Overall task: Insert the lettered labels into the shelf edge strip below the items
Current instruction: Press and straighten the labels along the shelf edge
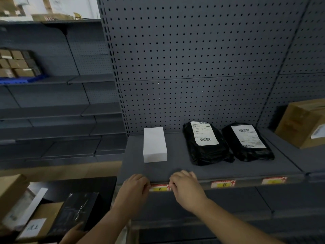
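A red-and-yellow label "A" (pixel 160 188) sits in the shelf edge strip (pixel 246 183) below a white box (pixel 154 144). My left hand (pixel 134 188) pinches the label's left end and my right hand (pixel 186 188) pinches its right end, both pressed against the strip. Label "B" (pixel 223 184) is in the strip below a black parcel (pixel 205 143). A third label (pixel 273 180), its letter too blurred to read, is in the strip below a second black parcel (pixel 248 142).
The grey shelf (pixel 175 168) backs onto a pegboard wall (pixel 193 59). A brown carton (pixel 302 122) stands on the adjoining shelf at right. Cartons and a black box (pixel 75 212) lie low at left. Stacked small boxes (pixel 17 63) fill a far left shelf.
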{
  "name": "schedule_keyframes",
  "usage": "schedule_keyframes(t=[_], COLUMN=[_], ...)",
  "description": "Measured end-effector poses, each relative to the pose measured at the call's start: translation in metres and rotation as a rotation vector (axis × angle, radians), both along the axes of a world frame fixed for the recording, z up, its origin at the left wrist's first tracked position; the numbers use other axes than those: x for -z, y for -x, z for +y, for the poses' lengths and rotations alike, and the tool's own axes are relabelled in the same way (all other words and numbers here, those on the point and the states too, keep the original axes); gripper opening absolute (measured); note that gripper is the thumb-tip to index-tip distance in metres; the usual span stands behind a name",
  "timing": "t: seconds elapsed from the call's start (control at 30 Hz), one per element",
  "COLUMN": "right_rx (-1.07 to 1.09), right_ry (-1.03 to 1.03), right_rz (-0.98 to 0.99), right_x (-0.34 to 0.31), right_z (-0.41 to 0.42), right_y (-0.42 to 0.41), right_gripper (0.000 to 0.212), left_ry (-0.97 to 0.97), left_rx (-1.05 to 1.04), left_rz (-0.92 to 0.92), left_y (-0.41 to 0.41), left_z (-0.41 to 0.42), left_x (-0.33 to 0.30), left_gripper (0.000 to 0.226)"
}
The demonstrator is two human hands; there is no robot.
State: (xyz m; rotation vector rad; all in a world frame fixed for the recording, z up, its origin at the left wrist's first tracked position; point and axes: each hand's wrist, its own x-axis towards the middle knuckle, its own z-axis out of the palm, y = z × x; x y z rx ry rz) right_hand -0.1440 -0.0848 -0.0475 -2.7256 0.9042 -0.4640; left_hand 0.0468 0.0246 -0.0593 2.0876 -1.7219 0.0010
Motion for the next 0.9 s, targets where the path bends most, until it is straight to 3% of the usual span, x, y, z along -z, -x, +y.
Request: schedule_keyframes(t=[0.9], right_rx=[-0.006], right_ry=[0.035], right_rz=[-0.008], right_x=[0.0025], right_z=[-0.0024], right_y=[-0.0015], right_gripper=[0.012], left_ry=[0.059], left_rx=[-0.018], left_rz=[0.005], left_y=[0.0017], left_z=[-0.0005], left_x=[0.003], left_gripper=[0.005])
